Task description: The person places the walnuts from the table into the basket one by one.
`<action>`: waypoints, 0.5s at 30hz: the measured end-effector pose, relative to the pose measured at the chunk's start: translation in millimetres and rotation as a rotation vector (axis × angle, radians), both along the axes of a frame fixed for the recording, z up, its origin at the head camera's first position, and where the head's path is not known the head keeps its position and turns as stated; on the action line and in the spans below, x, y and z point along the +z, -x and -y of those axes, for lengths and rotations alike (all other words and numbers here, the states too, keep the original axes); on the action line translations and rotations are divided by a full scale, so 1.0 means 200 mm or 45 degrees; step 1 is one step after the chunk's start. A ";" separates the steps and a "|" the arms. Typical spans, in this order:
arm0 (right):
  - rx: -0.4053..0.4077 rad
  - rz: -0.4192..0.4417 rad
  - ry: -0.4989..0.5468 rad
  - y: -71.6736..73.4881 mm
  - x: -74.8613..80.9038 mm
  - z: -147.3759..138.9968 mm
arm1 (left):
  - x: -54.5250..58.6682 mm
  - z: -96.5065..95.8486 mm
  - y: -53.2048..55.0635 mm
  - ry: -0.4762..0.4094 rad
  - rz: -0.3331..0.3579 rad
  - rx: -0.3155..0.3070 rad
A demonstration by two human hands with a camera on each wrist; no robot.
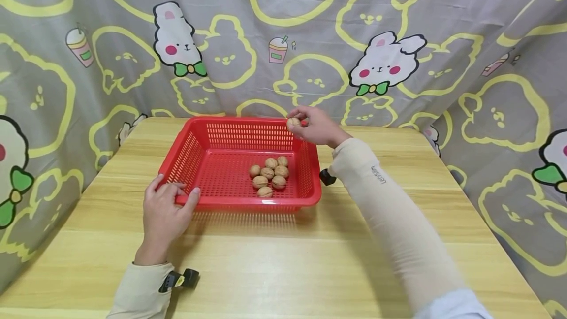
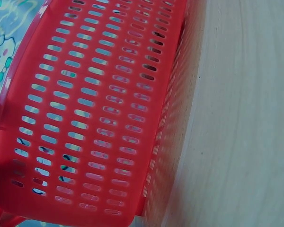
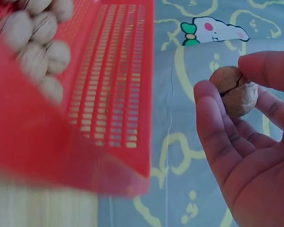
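My right hand pinches a walnut between thumb and fingers, at the back right corner of a red plastic basket. In the right wrist view this walnut shows a dark seam, and it is held apart from the basket wall. Several brown walnuts lie grouped on the basket's floor toward the right side. My left hand holds the basket's near left corner, thumb over the front rim and fingers at the left rim. In the left wrist view, the slotted front wall fills much of the picture.
The basket stands on a light wood-grain table, toward its far edge. A grey curtain with yellow outlines and white rabbits hangs behind and at both sides. A small black wrist camera is beside the basket's right wall.
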State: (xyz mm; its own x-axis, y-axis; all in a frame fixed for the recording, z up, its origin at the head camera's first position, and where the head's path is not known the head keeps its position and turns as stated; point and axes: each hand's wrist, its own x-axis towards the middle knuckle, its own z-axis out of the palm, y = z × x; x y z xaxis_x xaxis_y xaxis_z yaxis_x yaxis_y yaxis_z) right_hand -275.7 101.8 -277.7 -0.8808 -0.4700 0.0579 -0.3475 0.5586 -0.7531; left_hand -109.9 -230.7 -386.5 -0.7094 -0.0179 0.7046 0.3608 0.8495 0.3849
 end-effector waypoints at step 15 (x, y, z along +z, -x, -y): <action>-0.235 0.309 0.229 0.07 -0.15 0.25 | 0.00 0.01 0.00 -0.015 0.021 0.006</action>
